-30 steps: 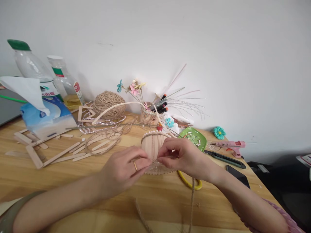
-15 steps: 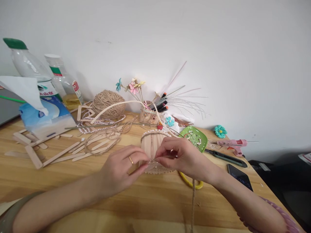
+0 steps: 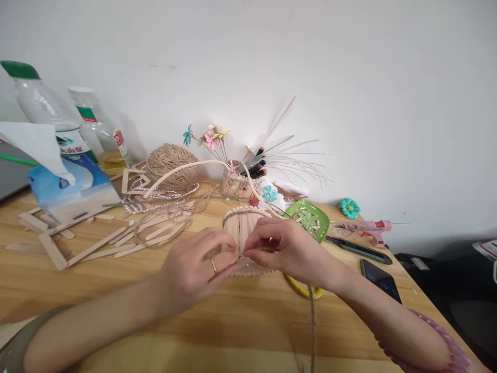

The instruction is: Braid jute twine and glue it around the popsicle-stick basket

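A small basket of wooden craft sticks (image 3: 241, 226), with pearls and twine around its far rim, lies in front of me. At its near part my left hand (image 3: 202, 264), with a gold ring, pinches the twine with thumb and fingers. From the right, my right hand (image 3: 277, 248) is closed on the same twine, its fingertips almost meeting the left ones. The twine (image 3: 312, 321) passes under my right hand and hangs over the table's near side. Fingers partly hide the exact spot where it lies on the basket.
At left are a tissue pack (image 3: 77, 181), bottles (image 3: 50, 103) and loose craft sticks (image 3: 95, 247). Behind stand a twine ball (image 3: 171, 166) and a flower pot (image 3: 236, 184). At right lie a green dish (image 3: 320, 228), utility knife (image 3: 361, 250), pink glue gun (image 3: 375, 228) and phone (image 3: 380, 280).
My left hand's fingers have shifted slightly at the pinch. The hanging twine has swung a little to the right. The whole view has drifted slightly; both hands stay at the basket.
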`<state>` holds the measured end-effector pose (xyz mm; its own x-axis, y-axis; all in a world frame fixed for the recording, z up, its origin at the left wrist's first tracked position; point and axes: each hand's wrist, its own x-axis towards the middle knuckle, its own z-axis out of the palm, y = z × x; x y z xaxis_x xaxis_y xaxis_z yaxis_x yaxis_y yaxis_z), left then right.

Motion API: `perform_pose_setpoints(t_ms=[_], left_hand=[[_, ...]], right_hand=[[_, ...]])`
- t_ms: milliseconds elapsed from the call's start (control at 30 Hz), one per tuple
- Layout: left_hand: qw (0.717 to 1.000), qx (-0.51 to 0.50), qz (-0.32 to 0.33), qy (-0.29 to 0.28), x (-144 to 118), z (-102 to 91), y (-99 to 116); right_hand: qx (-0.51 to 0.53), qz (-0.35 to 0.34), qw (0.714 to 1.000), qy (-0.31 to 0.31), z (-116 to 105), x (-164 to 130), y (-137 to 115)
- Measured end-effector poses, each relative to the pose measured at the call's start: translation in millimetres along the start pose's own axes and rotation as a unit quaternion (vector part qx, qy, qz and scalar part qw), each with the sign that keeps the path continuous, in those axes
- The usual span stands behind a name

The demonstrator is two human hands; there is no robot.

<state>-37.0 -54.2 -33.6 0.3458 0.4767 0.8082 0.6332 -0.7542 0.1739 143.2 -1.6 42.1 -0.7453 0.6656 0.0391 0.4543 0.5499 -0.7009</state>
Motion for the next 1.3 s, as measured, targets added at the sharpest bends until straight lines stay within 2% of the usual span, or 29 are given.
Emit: perform_pose_setpoints(t_ms=[167,333,800,1100,1200,1300], left_hand=[[1.0,-0.001,-0.023,-0.017,-5.7,1.5,-0.7],[0.999,-0.015,-0.046,-0.02,-11.8,4.7,1.0],[0.997,-0.033,-0.069,0.0,-18.3,13.5,-0.4],[0.994,-0.064,-0.087,-0.009,-19.2,11.8,-0.1],[0.983,-0.127,-0.134,-0.019,-17.4,10.6,2.0],[0.951,-0.194,-0.241,-0.016,-14.6,12.8,2.6]], right_hand=[[0.079,0.055,0.995,-0.01,-2.5,-7.1,2.9],[0.148,0.102,0.984,0.019,-6.4,-17.2,5.8],[0.2,0.156,0.965,0.065,-7.3,-45.2,29.7],[0.342,0.204,0.912,0.102,3.4,-50.8,37.9],[0.372,0.215,0.897,0.106,4.4,-51.8,39.5],[0.388,0.213,0.89,0.109,3.8,-52.0,40.5]])
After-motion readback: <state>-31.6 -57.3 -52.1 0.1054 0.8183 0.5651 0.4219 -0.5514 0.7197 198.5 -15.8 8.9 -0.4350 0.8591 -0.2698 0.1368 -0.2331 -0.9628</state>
